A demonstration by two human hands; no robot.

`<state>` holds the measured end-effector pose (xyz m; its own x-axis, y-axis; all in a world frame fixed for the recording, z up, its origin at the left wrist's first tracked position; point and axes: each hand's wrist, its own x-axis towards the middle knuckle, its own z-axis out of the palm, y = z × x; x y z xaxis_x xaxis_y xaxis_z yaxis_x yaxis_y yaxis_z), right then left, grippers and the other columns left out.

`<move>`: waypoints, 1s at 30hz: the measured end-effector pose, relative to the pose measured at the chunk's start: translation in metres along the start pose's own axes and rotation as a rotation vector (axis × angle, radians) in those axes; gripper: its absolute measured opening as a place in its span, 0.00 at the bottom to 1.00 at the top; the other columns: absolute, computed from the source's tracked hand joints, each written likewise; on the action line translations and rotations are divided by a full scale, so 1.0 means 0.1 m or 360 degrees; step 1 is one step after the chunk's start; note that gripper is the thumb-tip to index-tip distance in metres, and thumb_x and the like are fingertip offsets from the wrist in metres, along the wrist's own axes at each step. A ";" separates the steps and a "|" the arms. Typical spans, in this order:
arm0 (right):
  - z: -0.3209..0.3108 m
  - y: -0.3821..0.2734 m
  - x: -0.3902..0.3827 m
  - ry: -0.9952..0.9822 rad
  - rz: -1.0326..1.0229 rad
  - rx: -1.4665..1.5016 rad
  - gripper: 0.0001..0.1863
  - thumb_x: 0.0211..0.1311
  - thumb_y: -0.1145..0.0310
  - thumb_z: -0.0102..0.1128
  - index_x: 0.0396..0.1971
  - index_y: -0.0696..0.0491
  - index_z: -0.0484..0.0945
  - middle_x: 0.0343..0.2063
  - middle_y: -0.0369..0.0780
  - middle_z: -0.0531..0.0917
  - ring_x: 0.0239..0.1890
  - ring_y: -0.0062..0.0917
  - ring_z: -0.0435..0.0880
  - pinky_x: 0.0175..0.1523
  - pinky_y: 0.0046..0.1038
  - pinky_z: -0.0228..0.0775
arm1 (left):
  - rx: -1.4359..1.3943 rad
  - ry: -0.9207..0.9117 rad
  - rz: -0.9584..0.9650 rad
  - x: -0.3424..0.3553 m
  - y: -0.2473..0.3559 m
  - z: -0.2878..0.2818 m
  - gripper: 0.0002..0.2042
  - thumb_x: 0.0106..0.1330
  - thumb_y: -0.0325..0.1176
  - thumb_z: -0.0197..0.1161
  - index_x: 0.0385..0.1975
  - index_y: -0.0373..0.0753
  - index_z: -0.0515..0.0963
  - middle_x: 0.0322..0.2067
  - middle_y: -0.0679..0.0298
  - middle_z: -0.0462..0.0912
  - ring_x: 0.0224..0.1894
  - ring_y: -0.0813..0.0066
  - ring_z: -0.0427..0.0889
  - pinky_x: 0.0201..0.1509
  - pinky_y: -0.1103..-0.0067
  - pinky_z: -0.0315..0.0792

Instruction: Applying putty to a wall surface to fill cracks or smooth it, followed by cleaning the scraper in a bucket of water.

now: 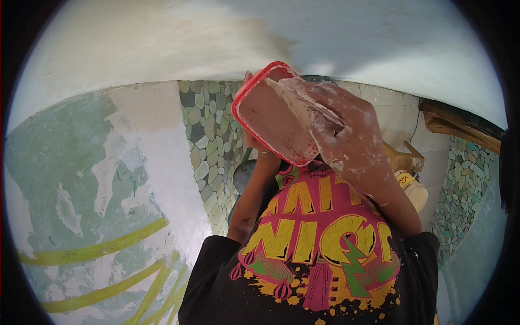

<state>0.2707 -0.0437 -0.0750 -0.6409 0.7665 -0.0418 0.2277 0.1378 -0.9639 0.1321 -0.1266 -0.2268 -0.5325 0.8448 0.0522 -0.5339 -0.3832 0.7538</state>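
Observation:
My left hand (255, 142) holds a red-rimmed rectangular plastic container (236, 108) from its left side, with fingertips showing behind the upper rim. A thin coat of pale brownish paste lines the container. My right hand (349, 132), spattered with white paste, is closed on a paste-smeared flat tool (287, 97), whose blade reaches into the container at its upper right. The tool's handle is mostly hidden in my fingers. Both hands are in front of my printed dark T-shirt.
A plain curved wall (162, 43) spans the top. Pebble mosaic (201, 146) runs behind the hands and at the right. Patchy green plaster (65, 189) with yellow stripes lies left. A wooden object (411, 157), a pale tub (413, 192) and a dark wooden edge (460, 127) are at the right.

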 end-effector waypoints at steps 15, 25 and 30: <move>0.20 0.29 0.01 -0.0055 -0.0046 -0.0417 0.16 0.62 0.75 0.60 0.49 0.60 0.82 0.41 0.52 0.86 0.42 0.51 0.84 0.50 0.38 0.79 | -0.0046 0.0034 -0.0027 0.07 0.14 -0.03 0.46 0.71 0.62 0.53 0.76 0.32 0.46 0.70 0.49 0.61 0.71 0.55 0.65 0.75 0.62 0.57; 0.35 0.50 -0.06 0.0192 0.0067 -0.0353 0.14 0.61 0.72 0.64 0.44 0.64 0.81 0.34 0.54 0.86 0.37 0.44 0.86 0.47 0.37 0.76 | -0.0201 0.0168 -0.0010 0.09 0.13 -0.05 0.47 0.70 0.61 0.56 0.76 0.33 0.45 0.71 0.49 0.60 0.71 0.51 0.64 0.75 0.58 0.59; 0.36 0.38 -0.04 0.0095 0.0591 -0.0184 0.16 0.59 0.68 0.69 0.43 0.63 0.82 0.40 0.54 0.83 0.43 0.46 0.83 0.50 0.40 0.73 | -0.0342 0.0167 -0.0015 -0.12 -0.07 -0.43 0.44 0.70 0.58 0.58 0.75 0.34 0.49 0.70 0.49 0.62 0.70 0.49 0.67 0.74 0.56 0.61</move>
<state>0.2553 -0.0640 -0.1208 -0.4563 0.8123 -0.3634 0.5191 -0.0887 -0.8501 0.1138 -0.1499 -0.2612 -0.5860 0.8097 -0.0310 -0.6609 -0.4554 0.5965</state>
